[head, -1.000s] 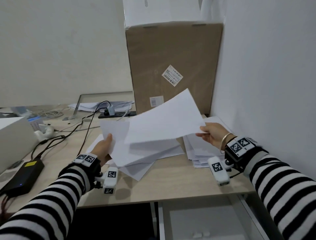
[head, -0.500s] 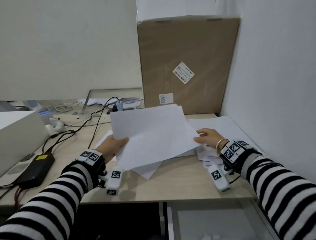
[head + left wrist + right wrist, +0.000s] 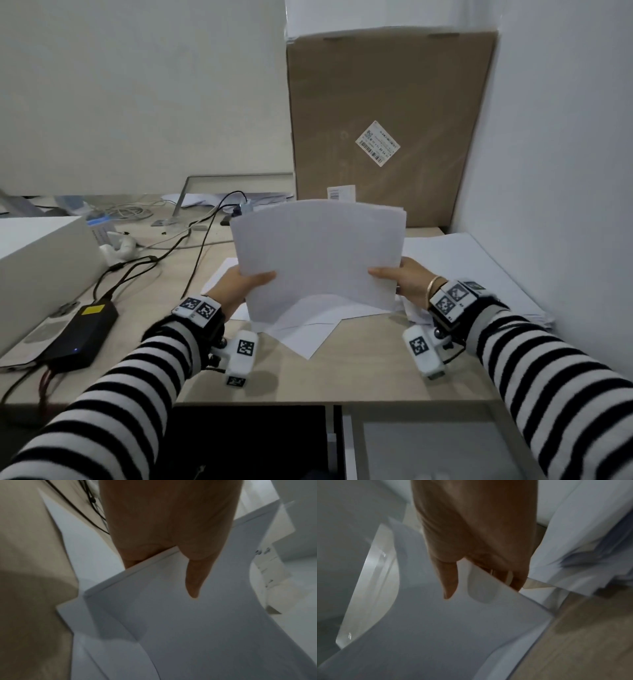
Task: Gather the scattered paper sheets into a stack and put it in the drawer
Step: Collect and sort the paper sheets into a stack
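Note:
I hold a bundle of white paper sheets (image 3: 318, 253) upright above the desk, bowed across its top edge. My left hand (image 3: 245, 284) pinches its left edge, thumb on the front (image 3: 193, 582). My right hand (image 3: 399, 281) pinches the right edge the same way, thumb over the sheets (image 3: 448, 582). More loose sheets (image 3: 301, 334) lie flat on the desk under the bundle. A further pile of paper (image 3: 479, 274) lies along the right wall. An open drawer (image 3: 435, 448) shows below the desk's front edge at the right.
A tall cardboard box (image 3: 390, 120) stands against the back wall behind the sheets. A black power brick (image 3: 82, 334) with cables lies at the left, beside a white box (image 3: 37, 260). The wall is close on the right.
The sheet my right hand held has joined those in my left hand. Both hands now grip one squared bundle, raised upright from a flatter, fanned position.

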A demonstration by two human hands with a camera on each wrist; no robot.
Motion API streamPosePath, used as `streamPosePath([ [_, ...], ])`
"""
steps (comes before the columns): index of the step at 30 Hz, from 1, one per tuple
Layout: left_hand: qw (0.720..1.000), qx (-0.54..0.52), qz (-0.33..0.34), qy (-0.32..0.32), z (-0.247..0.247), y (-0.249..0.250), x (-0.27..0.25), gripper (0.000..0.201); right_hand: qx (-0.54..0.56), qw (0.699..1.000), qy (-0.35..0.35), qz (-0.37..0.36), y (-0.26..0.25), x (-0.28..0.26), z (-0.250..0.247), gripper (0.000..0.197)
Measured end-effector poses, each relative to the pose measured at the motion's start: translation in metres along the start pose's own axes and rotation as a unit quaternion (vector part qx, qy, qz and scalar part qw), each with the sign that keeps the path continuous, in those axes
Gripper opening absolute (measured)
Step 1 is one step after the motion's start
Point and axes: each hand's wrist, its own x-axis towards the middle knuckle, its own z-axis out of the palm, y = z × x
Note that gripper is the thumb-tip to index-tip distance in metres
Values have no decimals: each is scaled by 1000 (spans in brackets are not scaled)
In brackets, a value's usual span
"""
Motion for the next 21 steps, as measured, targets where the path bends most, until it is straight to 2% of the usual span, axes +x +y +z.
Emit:
streamPosePath([
  [2, 999, -11, -13, 41, 0, -5, 6, 67, -52, 997, 64, -5, 3, 7, 8, 34],
  [4, 998, 0, -18, 64, 0, -2, 14, 45, -123, 983, 133, -14, -1, 10, 10, 30],
  [6, 996, 54, -23, 74, -3, 0, 24, 33, -154, 970, 187, -33, -7, 12, 6, 27],
  [8, 983, 141, -40, 110, -12, 0, 34, 34, -165, 959, 226, -42, -13, 15, -8, 28],
  [10, 956, 243, -90, 136, -21, -1, 41, 38, -180, 950, 252, -28, -15, 17, -24, 29],
  [12, 920, 345, -150, 107, -25, -6, 45, 44, -192, 947, 259, -2, -15, 17, -36, 32],
  [15, 849, 484, -207, 52, -16, -14, 48, 63, -207, 949, 233, 51, -14, 14, -41, 39],
  [21, 781, 576, -237, 51, 2, -15, 55, 74, -295, 936, 146, 126, -15, 19, -29, 50],
])
